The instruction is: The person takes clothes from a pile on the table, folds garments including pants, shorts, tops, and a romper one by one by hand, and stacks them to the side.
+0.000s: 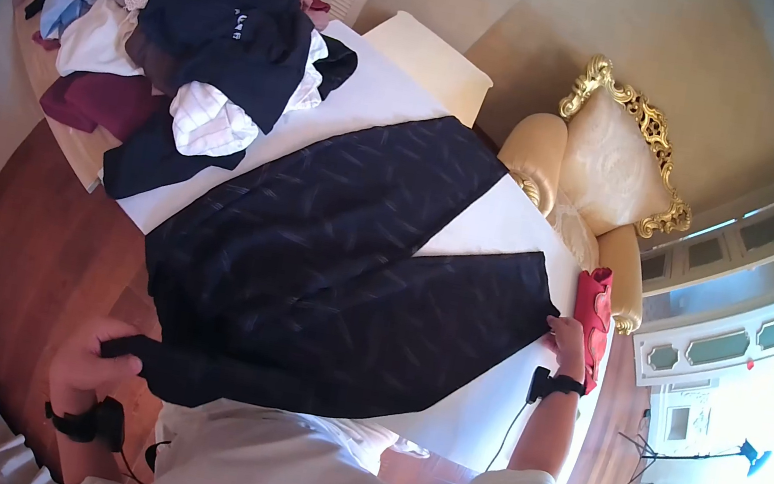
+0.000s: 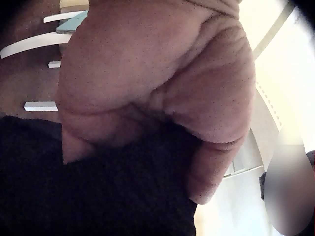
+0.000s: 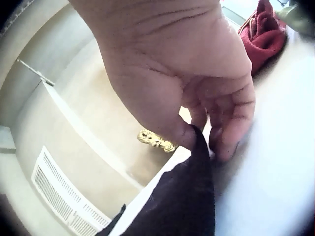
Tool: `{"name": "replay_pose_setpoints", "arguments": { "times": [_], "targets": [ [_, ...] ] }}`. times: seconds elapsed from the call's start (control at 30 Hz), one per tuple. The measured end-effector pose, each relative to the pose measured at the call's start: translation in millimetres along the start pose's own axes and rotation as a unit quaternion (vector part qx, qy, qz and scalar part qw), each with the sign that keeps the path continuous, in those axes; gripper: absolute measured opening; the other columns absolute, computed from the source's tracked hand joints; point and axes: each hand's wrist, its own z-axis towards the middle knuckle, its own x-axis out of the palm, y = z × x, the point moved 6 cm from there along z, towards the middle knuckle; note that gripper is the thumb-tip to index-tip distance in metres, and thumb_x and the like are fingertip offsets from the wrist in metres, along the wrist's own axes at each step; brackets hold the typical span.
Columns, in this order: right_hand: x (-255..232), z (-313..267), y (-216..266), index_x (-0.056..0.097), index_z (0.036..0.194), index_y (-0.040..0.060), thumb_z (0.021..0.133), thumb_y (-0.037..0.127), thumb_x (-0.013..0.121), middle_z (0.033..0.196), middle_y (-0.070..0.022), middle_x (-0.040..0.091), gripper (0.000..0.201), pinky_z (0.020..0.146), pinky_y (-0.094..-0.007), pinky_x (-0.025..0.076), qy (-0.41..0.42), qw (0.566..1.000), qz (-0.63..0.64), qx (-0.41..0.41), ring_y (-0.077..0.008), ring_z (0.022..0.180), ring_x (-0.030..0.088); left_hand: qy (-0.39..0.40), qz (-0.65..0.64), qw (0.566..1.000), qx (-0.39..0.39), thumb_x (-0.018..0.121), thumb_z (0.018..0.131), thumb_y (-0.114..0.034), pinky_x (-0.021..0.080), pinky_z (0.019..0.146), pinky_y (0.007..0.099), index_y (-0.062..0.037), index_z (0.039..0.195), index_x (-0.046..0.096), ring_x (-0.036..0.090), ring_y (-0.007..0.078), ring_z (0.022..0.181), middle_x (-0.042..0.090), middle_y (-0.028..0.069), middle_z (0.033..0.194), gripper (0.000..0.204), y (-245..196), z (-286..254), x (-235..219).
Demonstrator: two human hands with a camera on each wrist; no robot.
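Black trousers (image 1: 338, 234) with a faint pattern lie spread over a white table, their two legs pointing to the upper right. At the lower left, my left hand (image 1: 97, 358) grips the waist end, held off the table's edge; in the left wrist view the thumb and fingers of that hand (image 2: 157, 78) are round the dark cloth (image 2: 98, 191). My right hand (image 1: 569, 340) pinches the corner of the nearer leg's hem; the right wrist view shows the cloth (image 3: 177, 196) between thumb and fingers of the hand (image 3: 182, 73).
A heap of clothes (image 1: 219, 23) covers the table's far left part. A folded red item (image 1: 591, 315) lies by the right edge, beyond my right hand. Behind the table stands a gold-framed armchair (image 1: 612, 166). Wooden floor (image 1: 55, 230) shows at the left.
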Motion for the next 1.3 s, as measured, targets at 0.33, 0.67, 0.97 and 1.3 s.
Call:
{"name": "replay_pose_setpoints", "arguments": {
  "times": [0.33,0.67,0.97,1.3],
  "targets": [
    [-37.4,75.1,174.8,0.065,0.093,0.0081,0.095,0.018,0.068,0.072,-0.0042,0.062,0.011,0.052,-0.0303,0.050,-0.062,0.930,0.350,-0.090,-0.0151,0.060,0.060,-0.002,-0.137,0.990,0.038,0.084,0.083,-0.028,0.047,0.067,0.0271,0.0094,0.099,0.072,0.064,0.0138,0.075,0.071,0.0070,0.085,0.042,39.8,-1.6,-33.0],
    [172.9,153.4,377.1,0.047,0.134,-0.0100,0.099,0.022,0.065,0.119,-0.0285,0.062,0.051,0.082,-0.0396,0.063,0.061,0.951,0.288,-0.091,-0.0350,0.094,0.070,-0.090,-0.402,0.910,0.033,0.074,0.093,-0.023,0.056,0.083,0.0380,0.0064,0.126,0.061,0.070,0.0253,0.098,0.070,0.0150,0.117,0.046,91.3,36.9,-56.3],
    [254.1,117.4,403.1,0.068,0.118,0.0025,0.082,0.006,0.072,0.122,-0.0112,0.067,0.036,0.094,-0.0360,0.055,0.092,0.907,-0.138,-0.388,-0.0226,0.105,0.069,-0.135,-0.318,0.936,-0.066,0.073,0.089,-0.009,0.052,0.096,0.0370,0.0010,0.123,0.062,0.067,0.0225,0.107,0.069,0.0113,0.117,0.037,121.7,58.1,-68.0],
    [274.3,95.0,411.7,0.067,0.101,0.0055,0.080,0.005,0.077,0.113,-0.0126,0.068,0.023,0.098,-0.0379,0.051,0.132,0.814,-0.290,-0.485,-0.0301,0.113,0.065,-0.103,0.030,0.990,-0.089,0.082,0.074,-0.007,0.052,0.078,0.0308,0.0035,0.100,0.068,0.067,0.0162,0.089,0.071,0.0105,0.099,0.031,57.9,84.3,-72.0]
  ]
}}
